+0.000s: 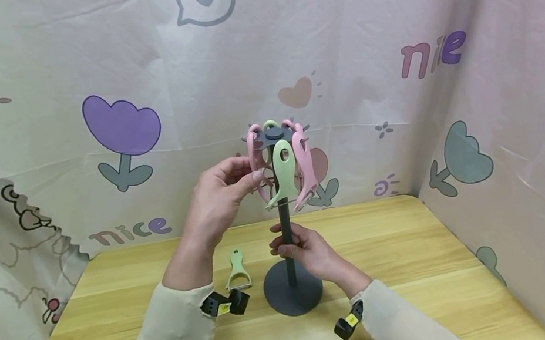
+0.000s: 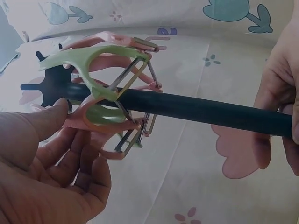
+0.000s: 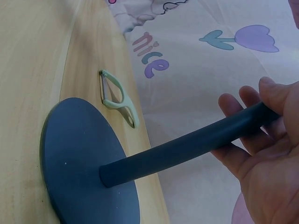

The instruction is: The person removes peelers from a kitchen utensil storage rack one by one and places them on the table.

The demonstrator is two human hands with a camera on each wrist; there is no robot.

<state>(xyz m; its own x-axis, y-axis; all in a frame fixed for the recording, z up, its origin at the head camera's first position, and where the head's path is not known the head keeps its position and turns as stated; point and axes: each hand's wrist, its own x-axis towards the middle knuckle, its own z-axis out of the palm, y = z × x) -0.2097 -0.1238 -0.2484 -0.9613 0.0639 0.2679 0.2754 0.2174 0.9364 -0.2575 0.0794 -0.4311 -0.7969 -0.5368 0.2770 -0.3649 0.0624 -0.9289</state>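
Note:
My left hand (image 1: 215, 197) pinches a pink peeler (image 1: 253, 152) by its handle, thumb in front, at the left side of a dark stand's hooked top (image 1: 274, 133). Around that top hang several more Y-shaped peelers, among them a green peeler (image 1: 285, 177) facing me and a pink peeler (image 1: 305, 162) to its right. Below them, my right hand (image 1: 315, 252) holds the stand's upright pole (image 1: 284, 216); in the right wrist view the fingers (image 3: 231, 105) curl partly round it. In the left wrist view the hanging peelers overlap, and some are partly hidden.
A loose green peeler (image 1: 236, 262) lies on the wooden table (image 1: 382, 253), left of the stand's round base (image 1: 295, 303). A printed cloth (image 1: 214, 72) hangs close behind the table and along its sides.

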